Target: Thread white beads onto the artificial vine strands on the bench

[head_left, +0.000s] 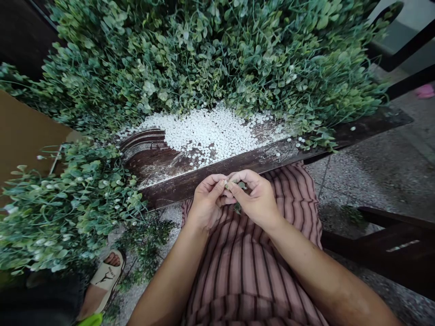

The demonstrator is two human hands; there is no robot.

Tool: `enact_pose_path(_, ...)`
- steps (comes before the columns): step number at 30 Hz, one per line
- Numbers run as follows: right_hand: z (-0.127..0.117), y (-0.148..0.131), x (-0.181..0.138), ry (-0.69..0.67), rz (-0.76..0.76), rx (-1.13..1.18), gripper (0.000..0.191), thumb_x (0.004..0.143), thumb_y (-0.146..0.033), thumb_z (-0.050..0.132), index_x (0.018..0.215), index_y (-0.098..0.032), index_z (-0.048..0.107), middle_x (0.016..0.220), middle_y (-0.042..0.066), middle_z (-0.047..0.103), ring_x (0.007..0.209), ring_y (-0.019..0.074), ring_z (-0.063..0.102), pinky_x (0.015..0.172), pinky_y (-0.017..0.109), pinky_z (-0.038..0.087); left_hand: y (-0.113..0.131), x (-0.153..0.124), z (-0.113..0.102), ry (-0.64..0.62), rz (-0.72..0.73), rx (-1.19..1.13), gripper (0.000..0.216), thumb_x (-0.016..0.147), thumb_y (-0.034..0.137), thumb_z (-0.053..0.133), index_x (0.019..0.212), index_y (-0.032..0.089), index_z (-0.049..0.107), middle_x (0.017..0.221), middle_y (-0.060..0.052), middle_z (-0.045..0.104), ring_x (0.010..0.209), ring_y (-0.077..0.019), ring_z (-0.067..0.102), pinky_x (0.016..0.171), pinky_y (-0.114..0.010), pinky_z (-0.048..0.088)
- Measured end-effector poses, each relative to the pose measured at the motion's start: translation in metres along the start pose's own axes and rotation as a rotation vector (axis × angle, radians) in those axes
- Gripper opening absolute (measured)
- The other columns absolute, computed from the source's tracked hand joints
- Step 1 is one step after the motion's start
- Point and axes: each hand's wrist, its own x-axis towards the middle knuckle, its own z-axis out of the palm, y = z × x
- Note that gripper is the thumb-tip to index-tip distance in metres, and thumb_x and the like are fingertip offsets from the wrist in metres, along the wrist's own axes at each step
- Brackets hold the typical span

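Above my lap, my left hand (210, 199) and my right hand (254, 194) meet fingertip to fingertip, both pinched closed. A small green leafy sprig (242, 185) shows between the fingers of my right hand, with a few leaves hanging below. At the tips of my left thumb and finger is a tiny white bead (226, 182), partly hidden by the fingertips. Just beyond my hands, a heap of small white beads (214, 131) lies spread on a dark wooden table (170, 190) with a raised edge.
A large mass of artificial green foliage (204, 50) covers the back of the table. More foliage with white tips (68, 203) sits at left, beside a cardboard box (27, 131). Another person's sandalled foot (108, 274) is at lower left. Dark wooden furniture (390, 244) stands at right.
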Motion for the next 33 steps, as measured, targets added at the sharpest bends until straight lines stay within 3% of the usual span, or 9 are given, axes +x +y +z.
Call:
enact_pose_path(4,0.002,0.000,0.002,-0.038,0.032,0.053,0.013,0.076,-0.027,0.059,0.067,-0.019,0.054,0.059,-0.001,0.055,0.056,0.0107,0.052,0.051,0.022,0.046,0.001,-0.001,0.003,0.022,0.023,0.023,0.030,0.055,0.030,0.079,0.074,0.015,0.061,0.054,0.005,0.055,0.045,-0.0035,0.049,0.044,-0.014,0.045)
enact_pose_path(7,0.001,0.006,0.006,-0.002,0.083,0.171,0.019,0.074,-0.035,0.063,0.068,-0.019,0.055,0.062,-0.001,0.057,0.057,0.0103,0.053,0.053,0.022,0.046,0.002,0.001,-0.002,0.058,0.131,0.142,0.030,0.059,0.033,0.075,0.082,0.017,0.064,0.063,0.003,0.057,0.054,-0.0057,0.051,0.046,-0.015,0.044)
enact_pose_path(10,-0.005,0.012,0.011,0.044,0.138,0.307,0.022,0.069,-0.037,0.070,0.071,-0.018,0.058,0.068,0.000,0.060,0.063,0.0105,0.056,0.062,0.023,0.048,0.001,0.005,-0.013,0.214,0.350,0.412,0.030,0.061,0.029,0.073,0.088,0.018,0.066,0.077,0.000,0.059,0.066,-0.0073,0.052,0.057,-0.017,0.046)
enact_pose_path(12,-0.009,0.013,0.015,0.077,0.171,0.396,0.024,0.065,-0.036,0.073,0.073,-0.019,0.058,0.070,0.000,0.061,0.066,0.0105,0.057,0.065,0.023,0.048,0.000,0.008,-0.021,0.294,0.413,0.567,0.032,0.060,0.025,0.073,0.090,0.019,0.066,0.087,-0.002,0.061,0.074,-0.0087,0.053,0.069,-0.021,0.046)
enact_pose_path(16,-0.015,0.008,0.020,0.096,0.169,0.466,0.028,0.062,-0.036,0.076,0.073,-0.019,0.058,0.069,-0.001,0.061,0.065,0.0108,0.057,0.066,0.023,0.047,-0.002,0.006,-0.021,0.154,0.255,0.590,0.038,0.063,0.031,0.072,0.098,0.018,0.064,0.095,-0.005,0.064,0.084,-0.0128,0.058,0.078,-0.026,0.046)
enact_pose_path(20,-0.019,0.001,0.022,0.091,0.085,0.420,0.023,0.066,-0.034,0.074,0.075,-0.020,0.058,0.072,-0.001,0.060,0.068,0.0115,0.057,0.068,0.024,0.048,0.001,0.002,-0.009,-0.013,0.121,0.505,0.031,0.065,0.041,0.070,0.083,0.015,0.067,0.076,-0.003,0.066,0.071,-0.0120,0.058,0.072,-0.026,0.047)
enact_pose_path(28,-0.033,-0.014,0.014,-0.206,-0.086,0.276,0.011,0.080,-0.030,0.062,0.077,-0.019,0.063,0.077,0.003,0.063,0.076,0.0156,0.060,0.071,0.030,0.050,-0.001,0.012,-0.009,0.104,0.115,0.294,0.034,0.059,0.046,0.073,0.060,0.014,0.061,0.056,0.002,0.058,0.054,-0.0064,0.050,0.054,-0.018,0.040)
enact_pose_path(30,-0.036,-0.014,0.016,-0.129,-0.065,0.265,0.011,0.081,-0.030,0.061,0.080,-0.019,0.064,0.080,0.003,0.064,0.079,0.0149,0.060,0.074,0.030,0.051,-0.001,0.012,-0.007,0.109,0.071,0.225,0.035,0.055,0.045,0.076,0.058,0.014,0.060,0.054,0.003,0.056,0.051,-0.0055,0.048,0.050,-0.017,0.038)
enact_pose_path(33,-0.042,-0.010,0.022,0.123,-0.012,0.278,0.010,0.079,-0.029,0.064,0.079,-0.019,0.064,0.081,0.001,0.064,0.080,0.0132,0.061,0.076,0.028,0.051,0.000,0.011,-0.003,0.154,0.006,0.092,0.034,0.045,0.034,0.081,0.060,0.014,0.059,0.056,0.003,0.058,0.048,-0.0054,0.048,0.045,-0.017,0.035)
